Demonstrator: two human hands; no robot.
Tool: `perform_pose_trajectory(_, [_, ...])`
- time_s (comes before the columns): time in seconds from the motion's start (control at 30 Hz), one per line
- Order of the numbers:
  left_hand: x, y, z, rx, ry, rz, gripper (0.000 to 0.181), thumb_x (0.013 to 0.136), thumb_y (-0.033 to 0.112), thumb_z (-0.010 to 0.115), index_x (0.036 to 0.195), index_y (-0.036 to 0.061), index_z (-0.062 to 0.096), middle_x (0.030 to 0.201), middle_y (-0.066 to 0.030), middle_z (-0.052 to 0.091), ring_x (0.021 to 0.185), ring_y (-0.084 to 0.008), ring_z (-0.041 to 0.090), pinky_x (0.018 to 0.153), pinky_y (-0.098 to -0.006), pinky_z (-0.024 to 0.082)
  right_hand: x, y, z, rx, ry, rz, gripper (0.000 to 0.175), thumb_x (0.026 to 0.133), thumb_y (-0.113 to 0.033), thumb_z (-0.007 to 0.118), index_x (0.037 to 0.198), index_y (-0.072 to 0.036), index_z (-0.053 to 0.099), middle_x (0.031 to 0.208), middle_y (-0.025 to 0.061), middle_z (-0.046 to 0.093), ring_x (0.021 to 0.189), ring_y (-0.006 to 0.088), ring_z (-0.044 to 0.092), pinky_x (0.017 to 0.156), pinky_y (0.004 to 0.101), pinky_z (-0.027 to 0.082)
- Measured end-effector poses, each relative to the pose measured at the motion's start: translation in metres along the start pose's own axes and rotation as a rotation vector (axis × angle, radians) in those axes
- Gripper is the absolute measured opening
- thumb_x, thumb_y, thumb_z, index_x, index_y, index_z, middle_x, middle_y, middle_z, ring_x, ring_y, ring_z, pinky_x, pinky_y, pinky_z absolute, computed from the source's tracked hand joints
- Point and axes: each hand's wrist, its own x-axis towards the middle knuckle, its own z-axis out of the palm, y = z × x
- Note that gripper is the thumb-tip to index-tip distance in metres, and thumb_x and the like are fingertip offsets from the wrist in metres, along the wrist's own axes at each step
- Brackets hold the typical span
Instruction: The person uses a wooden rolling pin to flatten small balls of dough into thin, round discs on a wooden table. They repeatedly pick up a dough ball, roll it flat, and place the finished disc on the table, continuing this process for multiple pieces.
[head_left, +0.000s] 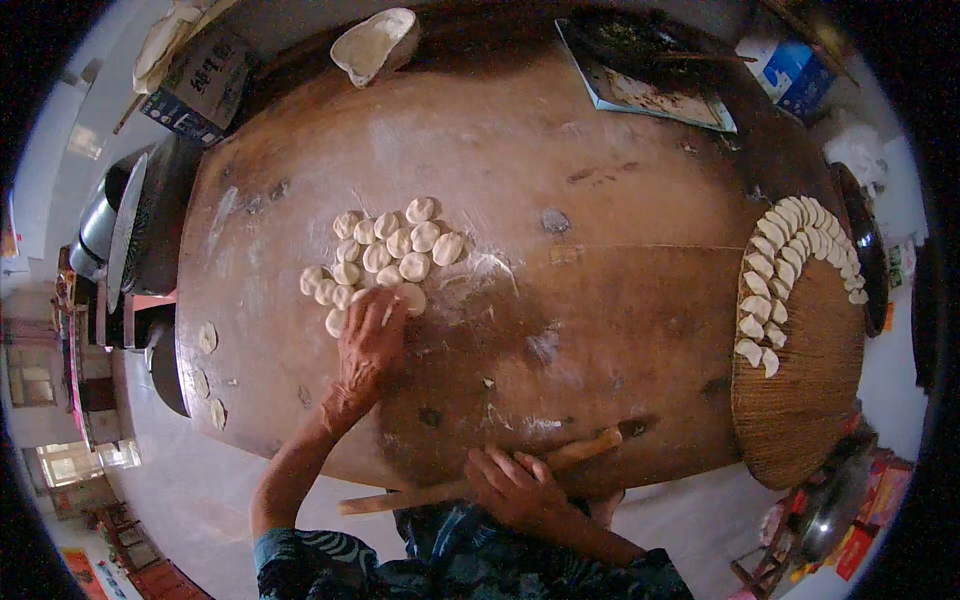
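My left hand (371, 322) reaches over the near edge of a cluster of small dough rounds (376, 256) on the wooden board (637, 195). Its fingertips touch the dough there, beside a flattened round (412, 298); the fingers hide some pieces, and whether they grip one is unclear. At the board's near edge, my right hand (517, 480) is closed over the middle of a wooden rolling pin (581, 450). The pin lies aslant, its left end sticking out past the edge. White flour (491, 270) is smeared to the right of the rounds.
A round woven tray (802, 405) at the right bears curved rows of filled dumplings (780, 270). Three thin dough pieces (208, 337) lie near the left edge. At the back are a flour-dusted bowl (375, 46), a dark pan of greens (622, 45) and a cardboard box (202, 86).
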Motion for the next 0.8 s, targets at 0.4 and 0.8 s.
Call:
perform_pose_trajectory(0.4, [0.125,0.029,0.039,0.107,-0.203,0.232,0.076,0.099,0.051,0.049,0.154,0.0007,0.032,0.16,-0.0193,0.033,0.15,-0.0338,0.028,0.124,-0.0542,0.012,0.002,-0.002,0.001,0.027,0.043,0.048,0.047,0.092,-0.04,0.069,0.129,-0.011,0.065,0.14,0.0081,0.06,0.13,0.0214,0.054,0.103,0.0409,0.04])
perform_pose_trajectory(0.8, [-0.031,0.06,-0.035,-0.208,-0.731,0.657,0.075,0.096,0.047,0.055,0.155,0.0071,0.031,0.164,-0.016,0.024,0.153,-0.0319,0.021,0.126,-0.0474,0.014,-0.007,-0.001,0.018,0.06,0.111,-0.017,0.056,0.09,-0.038,0.072,0.134,-0.007,0.058,0.138,0.0108,0.059,0.129,0.0244,0.054,0.102,0.0439,0.041])
